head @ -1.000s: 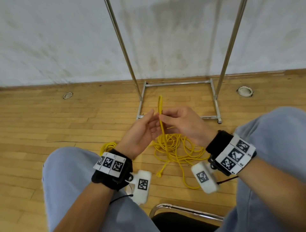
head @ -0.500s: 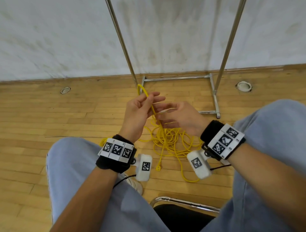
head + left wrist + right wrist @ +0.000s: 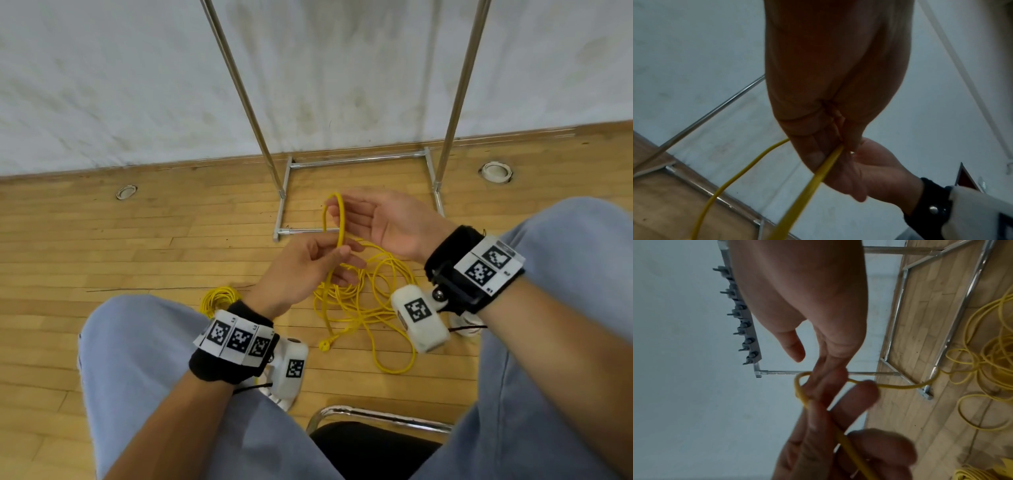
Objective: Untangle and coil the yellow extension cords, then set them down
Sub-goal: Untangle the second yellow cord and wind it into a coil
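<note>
A yellow cord [image 3: 339,226] rises from a loose tangle [image 3: 363,301] on the wooden floor between my knees. My left hand [image 3: 342,253] pinches the cord between thumb and fingers, seen close in the left wrist view [image 3: 835,154]. Above the pinch the cord bends into a small loop [image 3: 800,382] over the straight fingers of my right hand [image 3: 346,212], which is held flat and grips nothing. The cord's plug [image 3: 323,344] lies on the floor. A second yellow cord, coiled [image 3: 219,298], lies by my left knee.
A chrome rack base [image 3: 356,160] with two upright poles stands against the white wall just beyond the tangle. Two round floor sockets [image 3: 496,171] [image 3: 126,192] are set in the boards. A chair's chrome edge [image 3: 376,416] is under me.
My right hand let go of the cord and opened flat. My left hand took the cord, rose, then dropped lower, leaving a loop over the right fingers.
</note>
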